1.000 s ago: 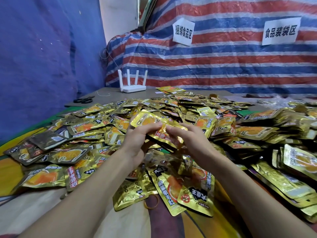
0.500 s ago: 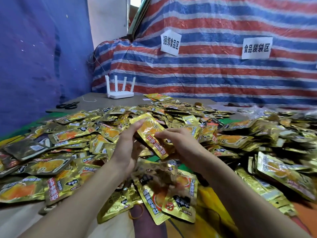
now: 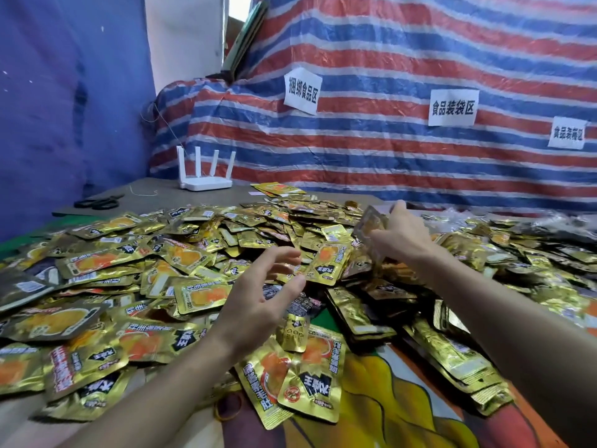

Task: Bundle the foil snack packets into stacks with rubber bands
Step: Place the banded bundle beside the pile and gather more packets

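Gold foil snack packets (image 3: 206,294) lay in a loose heap across the table (image 3: 155,192), from 9 o'clock round to 3 o'clock. Each showed an orange food picture and a black badge with white characters. Most were upside down to the camera, so only 王 could be read with any certainty.

Left hand (image 3: 258,295) hovered over the middle of the heap, fingers spread apart and holding nothing. Right hand (image 3: 402,236), at 1 o'clock, pinched one blurred packet (image 3: 371,225) lifted just above the pile.

A tan rubber band (image 3: 227,407) lay on the cloth at 6 o'clock, beside the nearest packets.

A white router (image 3: 205,177) stood at 11 o'clock, with black scissors (image 3: 97,202) at 10 o'clock.

On the striped tarp (image 3: 371,150) behind, paper signs read 捆绑食品区 (image 3: 302,90) and 食品装袋区 (image 3: 452,107). A third sign (image 3: 567,133) at 2 o'clock was too blurred to read fully.
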`<state>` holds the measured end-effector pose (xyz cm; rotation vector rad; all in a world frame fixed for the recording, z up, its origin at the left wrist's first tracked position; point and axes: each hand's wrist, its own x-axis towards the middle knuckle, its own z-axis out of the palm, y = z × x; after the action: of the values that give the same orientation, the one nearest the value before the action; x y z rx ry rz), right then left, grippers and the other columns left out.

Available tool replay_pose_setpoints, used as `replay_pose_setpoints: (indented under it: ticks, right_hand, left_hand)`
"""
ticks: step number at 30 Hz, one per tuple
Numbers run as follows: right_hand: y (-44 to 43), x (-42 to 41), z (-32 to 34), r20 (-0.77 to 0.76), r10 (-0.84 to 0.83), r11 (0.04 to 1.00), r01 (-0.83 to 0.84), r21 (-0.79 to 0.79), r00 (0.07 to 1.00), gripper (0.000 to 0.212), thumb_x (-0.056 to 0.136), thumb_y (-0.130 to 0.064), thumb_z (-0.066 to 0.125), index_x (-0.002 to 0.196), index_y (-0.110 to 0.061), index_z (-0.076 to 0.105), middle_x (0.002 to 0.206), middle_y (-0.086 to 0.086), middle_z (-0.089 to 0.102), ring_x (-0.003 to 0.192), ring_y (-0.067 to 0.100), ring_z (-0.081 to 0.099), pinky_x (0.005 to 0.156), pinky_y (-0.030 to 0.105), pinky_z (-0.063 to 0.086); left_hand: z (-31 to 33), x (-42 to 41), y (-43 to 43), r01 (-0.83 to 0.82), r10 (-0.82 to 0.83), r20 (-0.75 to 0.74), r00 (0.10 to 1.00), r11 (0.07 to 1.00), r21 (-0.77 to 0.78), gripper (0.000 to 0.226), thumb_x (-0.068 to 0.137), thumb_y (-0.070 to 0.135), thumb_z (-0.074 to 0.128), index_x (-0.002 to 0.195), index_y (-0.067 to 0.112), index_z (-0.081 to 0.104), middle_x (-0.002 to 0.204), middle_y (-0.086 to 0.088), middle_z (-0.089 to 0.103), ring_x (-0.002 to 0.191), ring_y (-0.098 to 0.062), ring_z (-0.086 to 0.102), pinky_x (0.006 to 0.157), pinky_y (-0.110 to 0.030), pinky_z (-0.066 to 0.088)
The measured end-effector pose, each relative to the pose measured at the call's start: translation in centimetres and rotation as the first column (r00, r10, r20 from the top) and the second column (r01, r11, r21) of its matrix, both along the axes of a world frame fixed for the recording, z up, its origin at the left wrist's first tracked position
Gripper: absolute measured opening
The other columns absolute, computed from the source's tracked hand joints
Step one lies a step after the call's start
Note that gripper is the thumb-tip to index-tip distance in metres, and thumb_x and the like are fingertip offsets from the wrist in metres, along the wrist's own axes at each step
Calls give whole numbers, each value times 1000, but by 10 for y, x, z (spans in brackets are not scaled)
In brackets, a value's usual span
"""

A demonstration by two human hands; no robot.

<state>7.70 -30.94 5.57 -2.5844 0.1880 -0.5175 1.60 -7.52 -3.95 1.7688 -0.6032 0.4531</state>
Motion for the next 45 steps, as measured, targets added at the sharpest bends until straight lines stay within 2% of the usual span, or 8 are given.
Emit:
replay_pose_setpoints:
  ticks: [5,10,18,23,28,31,34,45]
  right_hand:
    - [-12,9,-2,-156,-290,907,219,-360,944,32,86,-44,59,85,-12,63,121,24,63,120,41,53,107,48,40]
    - [0,9,-4,-71,-361,816,278,-506,930,53,88,-48,56,123,-8,61,144,27,44,133,43,38,109,51,30]
    - [69,-9,-26,-38,296,841,-279,-463,954,71,90,-59,57,149,-22,40,146,16,42,133,33,39,108,49,37]
    - [104,-19,-41,-333,491,788,-573,-225,805,77,83,-70,64,134,-14,52,125,9,60,108,25,59,92,39,52]
    - [120,-29,-43,-620,445,701,-682,-208,646,104,55,-88,68,125,-12,61,121,8,66,109,25,64,99,48,53]
    - [128,-33,-43,-668,425,670,-709,-221,611,127,45,-86,73,148,-17,42,144,6,51,125,27,54,109,48,46]
    - [133,-34,-48,-682,366,675,-686,-273,632,113,46,-80,82,138,-21,49,127,-1,58,111,22,59,99,42,50]
    - [136,-13,-52,-659,348,806,-572,-154,667,62,49,-58,95,82,-12,70,82,1,75,79,22,72,69,34,57]
  left_hand:
    - [-2,1,2,-23,23,22,999,999,37,29,87,36,59,113,27,65,110,14,66,107,0,59,86,-8,43]
    - [-1,3,5,-46,45,27,999,997,55,27,88,38,57,113,29,64,112,16,65,108,1,58,88,-8,43]
    - [6,8,20,-288,280,75,957,949,129,29,93,28,68,120,30,59,117,16,56,106,7,53,86,-13,42]
    - [32,17,62,-424,464,26,886,786,450,42,85,30,71,123,33,54,123,6,52,110,-16,55,93,-38,50]
    - [37,40,104,-140,492,-64,868,366,920,95,73,44,81,152,29,31,153,-2,38,138,-26,40,111,-47,40]
    - [28,57,110,42,489,-228,842,361,931,109,71,46,83,157,22,21,157,-7,34,135,-28,42,108,-48,43]
    - [19,66,103,52,479,-282,832,437,898,106,73,41,80,158,22,19,152,-6,40,118,-24,54,91,-40,52]
    - [19,72,66,-61,464,-37,885,196,979,49,85,27,62,132,20,49,113,-4,60,96,-24,59,61,-31,41]
